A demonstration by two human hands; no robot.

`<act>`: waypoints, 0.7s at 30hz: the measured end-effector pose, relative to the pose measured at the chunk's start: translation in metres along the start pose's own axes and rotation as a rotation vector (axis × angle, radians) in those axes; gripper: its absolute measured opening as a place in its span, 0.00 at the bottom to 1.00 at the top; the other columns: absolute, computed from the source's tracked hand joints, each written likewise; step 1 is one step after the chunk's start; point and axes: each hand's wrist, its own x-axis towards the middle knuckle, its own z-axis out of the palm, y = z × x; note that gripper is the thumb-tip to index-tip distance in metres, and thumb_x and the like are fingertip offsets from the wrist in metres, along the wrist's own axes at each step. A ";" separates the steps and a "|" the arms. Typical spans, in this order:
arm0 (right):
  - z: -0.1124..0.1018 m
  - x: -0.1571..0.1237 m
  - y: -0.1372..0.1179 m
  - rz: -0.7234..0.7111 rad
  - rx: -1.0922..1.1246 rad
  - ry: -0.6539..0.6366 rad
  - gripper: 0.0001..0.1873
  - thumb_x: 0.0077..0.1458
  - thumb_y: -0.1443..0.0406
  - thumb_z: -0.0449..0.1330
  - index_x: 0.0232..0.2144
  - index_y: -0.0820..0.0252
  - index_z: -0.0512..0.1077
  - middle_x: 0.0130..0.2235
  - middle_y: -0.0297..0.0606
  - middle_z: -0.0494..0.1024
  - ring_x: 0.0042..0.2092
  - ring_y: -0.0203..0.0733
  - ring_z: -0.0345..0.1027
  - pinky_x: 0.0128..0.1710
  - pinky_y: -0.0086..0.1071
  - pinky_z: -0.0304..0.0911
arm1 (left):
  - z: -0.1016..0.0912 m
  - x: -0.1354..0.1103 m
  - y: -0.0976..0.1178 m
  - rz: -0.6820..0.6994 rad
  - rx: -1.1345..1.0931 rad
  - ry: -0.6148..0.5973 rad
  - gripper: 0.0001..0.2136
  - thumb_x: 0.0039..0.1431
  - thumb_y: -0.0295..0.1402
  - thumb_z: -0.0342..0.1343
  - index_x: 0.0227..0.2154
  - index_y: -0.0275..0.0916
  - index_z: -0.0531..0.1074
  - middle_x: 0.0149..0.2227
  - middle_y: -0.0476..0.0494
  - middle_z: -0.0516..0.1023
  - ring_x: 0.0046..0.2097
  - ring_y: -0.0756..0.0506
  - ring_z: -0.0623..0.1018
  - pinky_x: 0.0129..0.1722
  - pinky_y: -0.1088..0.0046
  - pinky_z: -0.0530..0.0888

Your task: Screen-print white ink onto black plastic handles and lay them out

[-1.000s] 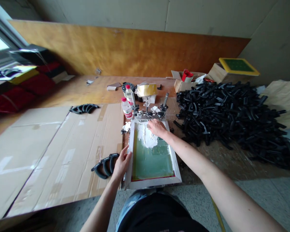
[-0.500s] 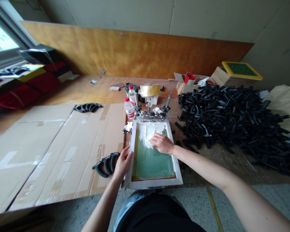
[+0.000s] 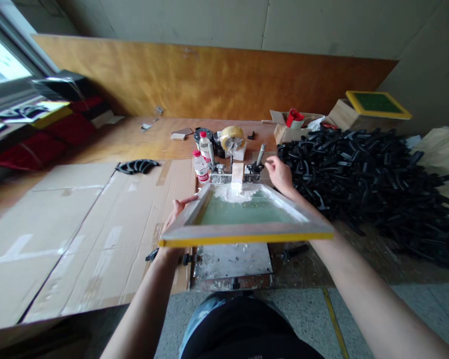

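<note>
A screen printing frame [image 3: 247, 231] is tilted up at its near end, hinged at the far clamp, with white ink [image 3: 236, 194] on the far part of its green mesh [image 3: 243, 213]. My left hand [image 3: 177, 212] grips the frame's left side, partly hidden behind it. Leaning upright at the far end of the mesh is a squeegee [image 3: 238, 173], its lower edge in the ink. Just right of the clamp, my right hand [image 3: 279, 174] is off the squeegee, its fingers loosely bent with nothing visible in them. Under the raised frame shows a metal base plate [image 3: 235, 262].
A large heap of black curved plastic parts [image 3: 355, 174] lies to the right. Cardboard [image 3: 78, 224] covers the left table, with more black parts [image 3: 137, 166] on it. Bottles [image 3: 200, 167] and a tape roll [image 3: 232, 138] stand behind the clamp. An open box [image 3: 284, 133] sits farther back.
The frame's near end has risen from lying flat, my left hand lifting with it. My right hand has let go of the squeegee and moved away to the right of the clamp.
</note>
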 end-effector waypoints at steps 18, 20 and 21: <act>0.037 -0.188 -0.048 -0.718 0.195 -0.429 0.10 0.64 0.66 0.55 0.40 0.54 0.76 0.38 0.36 0.76 0.42 0.38 0.67 0.43 0.31 0.62 | 0.009 -0.069 -0.118 -0.552 -0.080 0.090 0.21 0.57 0.50 0.55 0.39 0.35 0.70 0.34 0.37 0.81 0.35 0.42 0.81 0.29 0.71 0.76; 0.036 -0.182 -0.016 -0.507 0.157 -0.414 0.12 0.62 0.71 0.53 0.43 0.57 0.76 0.41 0.37 0.76 0.43 0.38 0.69 0.44 0.30 0.63 | -0.043 -0.068 -0.122 -0.499 0.053 0.233 0.20 0.57 0.51 0.52 0.37 0.36 0.70 0.31 0.39 0.81 0.31 0.44 0.81 0.27 0.72 0.75; 0.036 -0.177 0.004 -0.355 0.089 -0.399 0.14 0.61 0.73 0.53 0.43 0.59 0.76 0.42 0.40 0.76 0.44 0.39 0.69 0.45 0.31 0.63 | -0.073 -0.069 -0.125 -0.497 0.139 0.333 0.20 0.58 0.51 0.50 0.36 0.36 0.69 0.29 0.40 0.80 0.29 0.44 0.80 0.26 0.72 0.75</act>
